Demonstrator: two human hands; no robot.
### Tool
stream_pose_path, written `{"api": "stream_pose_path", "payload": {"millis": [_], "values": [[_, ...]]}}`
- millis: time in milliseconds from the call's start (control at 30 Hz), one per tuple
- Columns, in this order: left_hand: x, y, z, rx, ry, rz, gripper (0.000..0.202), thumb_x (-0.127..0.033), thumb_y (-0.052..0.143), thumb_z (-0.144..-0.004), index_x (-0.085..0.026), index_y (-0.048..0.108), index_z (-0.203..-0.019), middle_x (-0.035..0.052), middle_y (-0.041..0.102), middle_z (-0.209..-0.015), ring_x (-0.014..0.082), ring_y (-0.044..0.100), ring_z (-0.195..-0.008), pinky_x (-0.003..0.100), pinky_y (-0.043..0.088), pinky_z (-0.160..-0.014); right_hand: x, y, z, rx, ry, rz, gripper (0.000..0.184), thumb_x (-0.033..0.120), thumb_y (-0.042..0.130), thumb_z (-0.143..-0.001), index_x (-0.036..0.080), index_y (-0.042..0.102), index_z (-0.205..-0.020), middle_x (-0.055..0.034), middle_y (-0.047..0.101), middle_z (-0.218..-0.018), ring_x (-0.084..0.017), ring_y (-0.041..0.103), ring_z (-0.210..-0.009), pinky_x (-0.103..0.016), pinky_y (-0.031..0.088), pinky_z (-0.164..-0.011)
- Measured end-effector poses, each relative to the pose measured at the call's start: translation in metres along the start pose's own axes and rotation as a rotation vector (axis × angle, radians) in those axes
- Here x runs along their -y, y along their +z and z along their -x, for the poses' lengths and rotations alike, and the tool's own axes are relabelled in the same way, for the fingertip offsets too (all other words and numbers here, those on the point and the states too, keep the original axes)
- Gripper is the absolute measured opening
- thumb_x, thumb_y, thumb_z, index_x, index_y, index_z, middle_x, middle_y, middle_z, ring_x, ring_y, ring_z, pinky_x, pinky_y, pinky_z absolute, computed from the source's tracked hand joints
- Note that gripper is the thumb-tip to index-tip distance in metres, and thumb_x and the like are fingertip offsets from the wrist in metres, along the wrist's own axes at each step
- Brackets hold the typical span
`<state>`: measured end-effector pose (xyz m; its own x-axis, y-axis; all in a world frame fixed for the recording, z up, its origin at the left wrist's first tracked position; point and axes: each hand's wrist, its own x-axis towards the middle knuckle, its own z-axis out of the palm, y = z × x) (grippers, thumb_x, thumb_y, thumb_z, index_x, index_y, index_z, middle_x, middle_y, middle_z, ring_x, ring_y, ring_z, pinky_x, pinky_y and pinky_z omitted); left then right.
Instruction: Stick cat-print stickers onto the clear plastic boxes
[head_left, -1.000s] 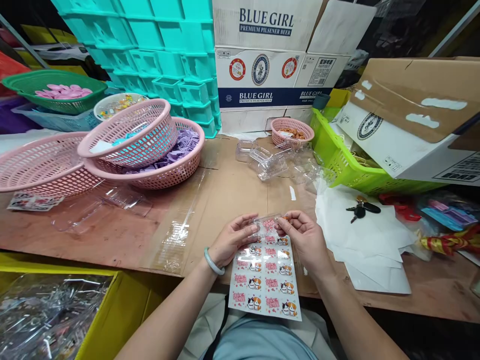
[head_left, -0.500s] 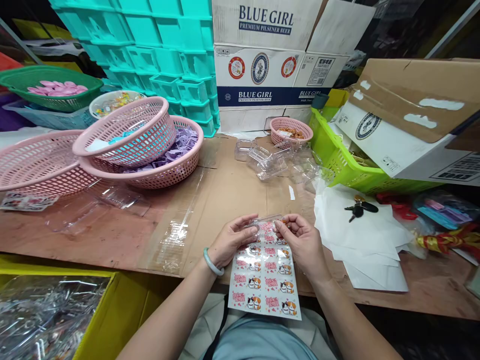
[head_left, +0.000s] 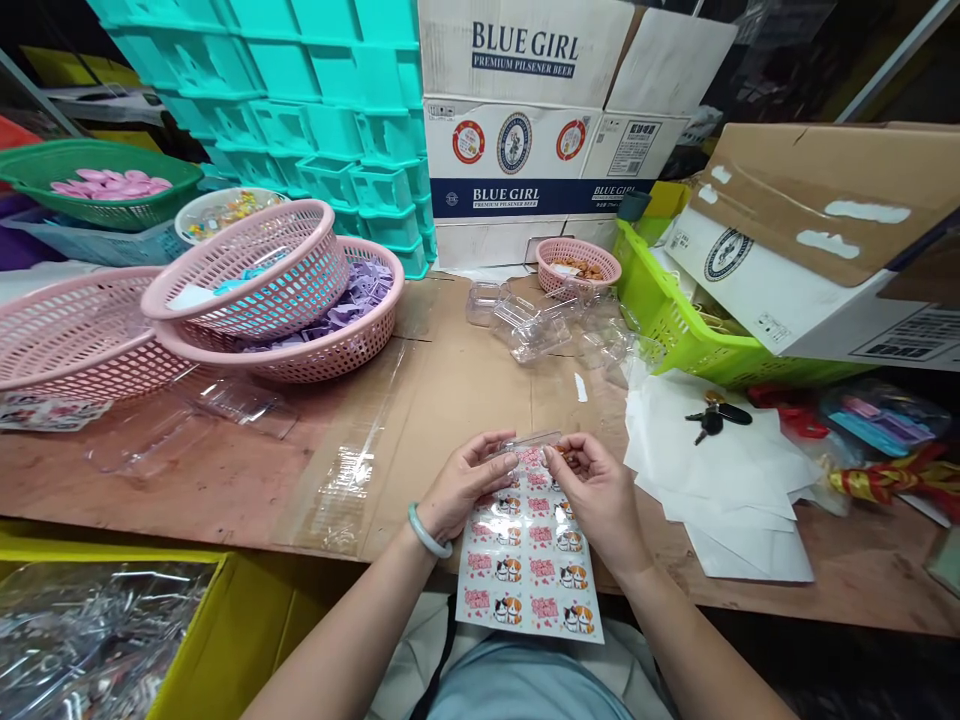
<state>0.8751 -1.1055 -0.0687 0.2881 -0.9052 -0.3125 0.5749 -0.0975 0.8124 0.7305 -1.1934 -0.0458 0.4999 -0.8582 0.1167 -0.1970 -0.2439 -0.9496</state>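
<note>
A sheet of cat stickers [head_left: 531, 565] lies at the near edge of the wooden table, hanging over toward my lap. Above its top end, both hands hold a small clear plastic case [head_left: 532, 441]. My left hand [head_left: 466, 484], with a pale green bangle on the wrist, pinches the case's left end. My right hand [head_left: 592, 487] grips its right end with curled fingers. The hands cover the sheet's upper rows.
Stacked pink baskets [head_left: 247, 270] with purple pieces stand at the left. Clear plastic cases [head_left: 529, 325] and a small pink basket [head_left: 577, 265] sit at the back. White papers with keys [head_left: 712, 418] and a green basket [head_left: 675, 320] are to the right; a yellow bin [head_left: 225, 620] sits lower left.
Both hands have drawn slightly closer together over the sticker sheet, still holding the clear case. The view has shifted a little.
</note>
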Motion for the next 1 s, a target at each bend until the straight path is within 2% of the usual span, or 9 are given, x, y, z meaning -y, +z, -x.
{"api": "stream_pose_path", "payload": {"millis": [167,267,367,500,633,733,833,933,1000], "values": [[0.004,0.009,-0.004,-0.075,0.063,-0.102,0.041,-0.033,0.077,-0.068,-0.018,0.06,-0.102,0.005,0.062,-0.104,0.0133,0.061,-0.085,0.024,0.051,-0.073,0.002,-0.002,0.0,-0.035,-0.112,0.275,0.016,0.037,0.057,-0.086,0.022,0.056,-0.08,0.0001,0.06,-0.07,-0.014,0.056,-0.061,-0.027,0.045,-0.061],[0.005,0.01,-0.004,-0.086,0.066,-0.103,0.041,-0.034,0.077,-0.068,-0.018,0.058,-0.101,0.0046,0.062,-0.104,0.0145,0.061,-0.088,0.025,0.051,-0.073,-0.006,-0.007,-0.006,-0.16,-0.178,0.43,0.019,0.039,0.06,-0.084,0.022,0.056,-0.089,0.0007,0.055,-0.069,-0.015,0.054,-0.062,-0.03,0.045,-0.064],[0.005,0.011,-0.002,-0.085,0.068,-0.097,0.041,-0.034,0.077,-0.069,-0.018,0.057,-0.101,0.005,0.061,-0.107,0.0147,0.061,-0.089,0.025,0.051,-0.075,-0.017,-0.01,-0.009,-0.301,-0.125,0.299,0.048,0.045,0.064,-0.079,0.022,0.045,-0.116,-0.0049,0.056,-0.092,-0.018,0.057,-0.079,-0.032,0.05,-0.069],[0.005,0.017,0.006,-0.044,0.135,-0.108,0.041,-0.032,0.075,-0.071,-0.018,0.055,-0.104,0.0068,0.062,-0.109,0.0152,0.062,-0.09,0.026,0.05,-0.077,-0.017,-0.003,-0.005,-0.08,0.151,-0.002,0.085,0.052,0.073,-0.067,0.026,0.029,-0.135,-0.0105,0.056,-0.115,-0.022,0.061,-0.095,-0.034,0.053,-0.074],[-0.001,0.01,0.015,-0.029,0.235,-0.16,0.038,-0.03,0.073,-0.073,-0.018,0.055,-0.105,0.0076,0.063,-0.108,0.0172,0.062,-0.094,0.029,0.05,-0.082,-0.008,0.008,-0.015,0.147,0.273,-0.246,0.061,0.053,0.069,-0.071,0.022,0.05,-0.121,-0.0068,0.065,-0.102,-0.02,0.065,-0.085,-0.032,0.055,-0.072],[-0.017,-0.018,0.016,-0.106,0.327,-0.266,0.039,-0.031,0.072,-0.073,-0.018,0.055,-0.106,0.0089,0.063,-0.11,0.0189,0.062,-0.097,0.032,0.051,-0.086,-0.009,0.01,-0.03,0.137,0.268,-0.236,0.049,0.058,0.05,-0.084,0.018,0.059,-0.11,-0.0094,0.067,-0.099,-0.022,0.067,-0.085,-0.035,0.057,-0.069],[-0.039,-0.065,0.009,-0.351,0.542,-0.472,0.041,-0.032,0.072,-0.072,-0.019,0.054,-0.106,0.0091,0.058,-0.12,0.0198,0.061,-0.101,0.035,0.049,-0.091,-0.012,0.009,-0.023,0.156,0.054,0.048,0.049,0.057,0.045,-0.087,0.019,0.058,-0.116,-0.0124,0.066,-0.111,-0.026,0.064,-0.1,-0.046,0.053,-0.086],[-0.053,-0.104,0.005,-0.534,0.641,-0.754,0.042,-0.032,0.069,-0.073,-0.019,0.053,-0.108,0.0107,0.055,-0.124,0.0232,0.057,-0.11,0.041,0.045,-0.097,-0.014,0.007,0.015,0.509,-0.374,0.421,0.077,0.051,0.07,-0.07,0.023,0.044,-0.137,-0.013,0.046,-0.141,-0.034,0.039,-0.132,-0.058,0.028,-0.109],[-0.05,-0.111,0.009,-0.636,0.709,-0.971,0.045,-0.031,0.069,-0.072,-0.017,0.053,-0.112,0.0141,0.049,-0.132,0.0282,0.046,-0.125,0.047,0.035,-0.106,-0.017,0.006,0.045,0.719,-0.549,0.605,0.093,0.034,0.075,-0.066,0.025,0.029,-0.146,-0.0114,0.027,-0.152,-0.037,0.02,-0.14,-0.061,0.016,-0.112]]}}
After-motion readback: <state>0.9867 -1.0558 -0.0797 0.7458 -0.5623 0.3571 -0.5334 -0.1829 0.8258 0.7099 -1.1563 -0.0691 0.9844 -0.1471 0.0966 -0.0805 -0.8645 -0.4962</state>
